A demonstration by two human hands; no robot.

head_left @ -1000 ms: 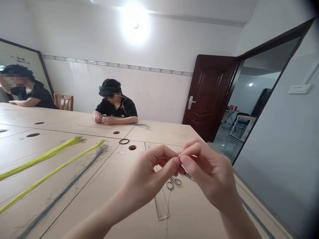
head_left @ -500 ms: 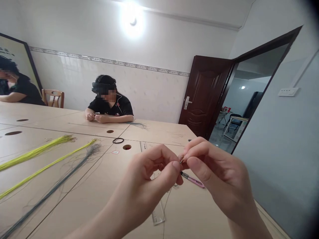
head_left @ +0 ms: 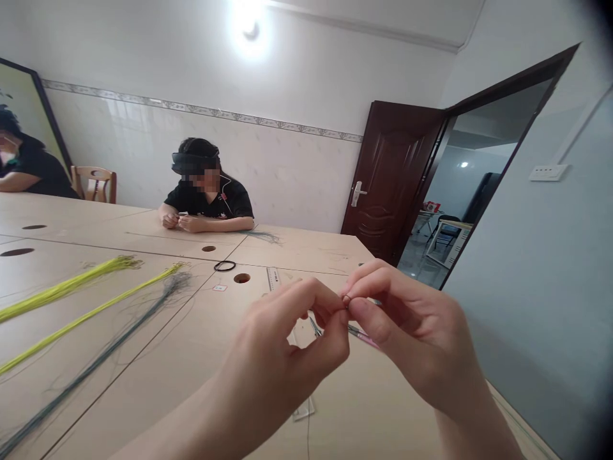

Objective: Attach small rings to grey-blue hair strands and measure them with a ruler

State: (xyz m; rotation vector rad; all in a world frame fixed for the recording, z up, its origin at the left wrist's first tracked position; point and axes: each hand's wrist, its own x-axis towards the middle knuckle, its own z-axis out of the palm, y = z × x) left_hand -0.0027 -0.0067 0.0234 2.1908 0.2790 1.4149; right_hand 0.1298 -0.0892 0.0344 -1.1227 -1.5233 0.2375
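Observation:
My left hand (head_left: 292, 342) and my right hand (head_left: 412, 332) meet above the light wood table (head_left: 182, 370), fingertips pinched together on a tiny reddish-brown piece (head_left: 345, 298) too small to name. A thin thread hangs from the hands toward the table. Under my hands lie small scissors (head_left: 315, 327), a pink tool (head_left: 364, 337) and a clear ruler (head_left: 287, 326), each partly hidden.
Two yellow-green cord bundles (head_left: 71, 287) and a grey thread bundle (head_left: 96, 364) lie at left. A black ring (head_left: 225, 266) sits near cable holes. Across the table a seated person (head_left: 205, 195) works with both hands; another person (head_left: 23, 163) sits far left. An open dark door (head_left: 387, 179) stands at right.
The view has shifted slightly, so the room sits lower and more to the left. My hands stayed pinched together and rose a little; the scissors show again between them.

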